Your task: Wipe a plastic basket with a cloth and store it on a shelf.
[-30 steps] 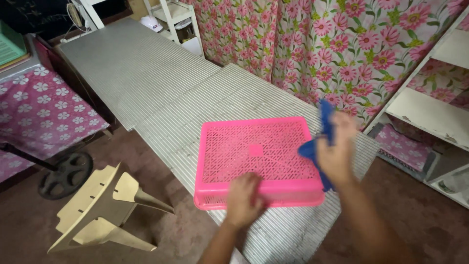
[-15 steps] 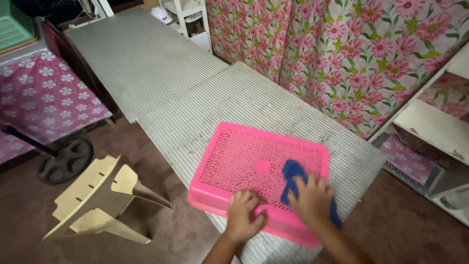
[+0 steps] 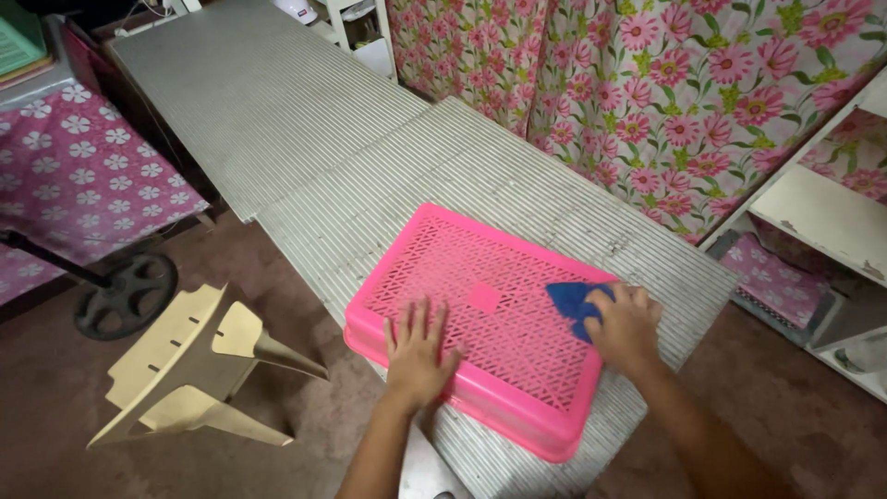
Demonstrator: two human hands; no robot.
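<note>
Pink perforated tray (image 3: 485, 319) lies upside down at the near end of the ribbed metal table (image 3: 305, 139). Left hand (image 3: 418, 349) flat, fingers spread, pressing tray steady. Right hand (image 3: 626, 325) clutches blue cloth (image 3: 571, 301) against tray's right edge.

Pink basket (image 3: 480, 314), blue cloth (image 3: 570, 300), pink-flowered curtain (image 3: 647, 83), grey ribbed table (image 3: 305, 120).

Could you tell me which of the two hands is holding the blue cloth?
The right hand presses the blue cloth on the overturned pink plastic basket; the left hand lies flat, empty.
</note>
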